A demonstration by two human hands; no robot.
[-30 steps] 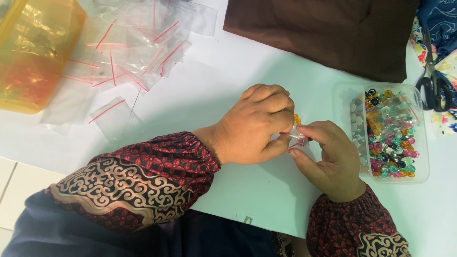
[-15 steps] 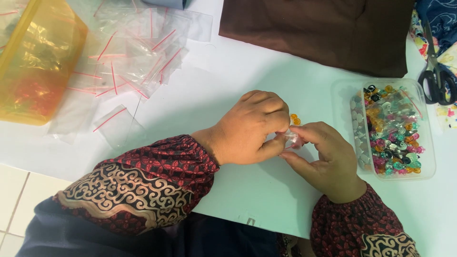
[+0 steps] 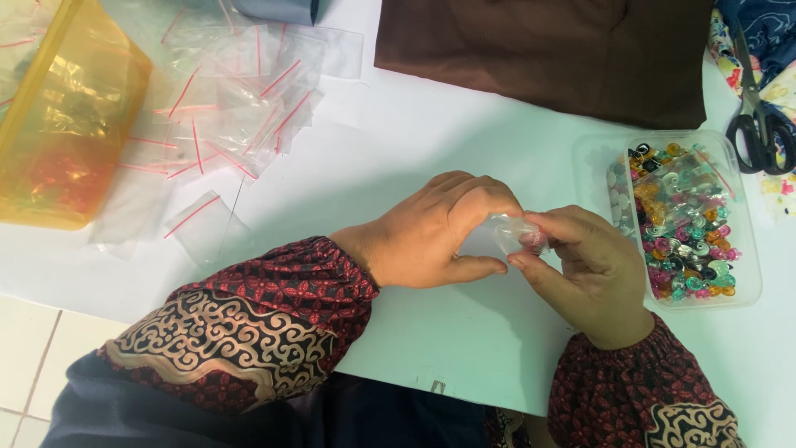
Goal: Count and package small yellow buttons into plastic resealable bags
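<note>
Now both hands meet over the white bench (image 3: 414,158), pinching one small clear bag (image 3: 516,234) between them. Left hand (image 3: 435,232) has its grip closed on the bag's left edge, thumb under, fingers curled over the top. Right hand (image 3: 593,270) has its grip closed on the right side, thumb and forefinger pressing it. Bag sits just above the bench, between the fingertips, something small and pinkish inside, too small to tell more.

Change since half a second ago: an orange bit showed above the fingers then, now it does not show; the bag is more in the open, hands in nearly the same spot. Judgement: the piece is probably inside and the bag's top is being pressed shut.

Counts:
- one held bag
- one clear plastic tray (image 3: 746,249) just right of the right hand, full of mixed coloured beads (image 3: 684,220), too many to count
- one loose pile of empty bags with red strips (image 3: 224,108) at upper left, roughly a dozen or more, overlapping, exact count not possible
- one yellow tub (image 3: 66,124) at far left, touching the pile
- one brown cloth (image 3: 547,50) at the top
- one pair of scissors (image 3: 759,120) at far right
- two patterned red sleeves (image 3: 249,323)
</note>
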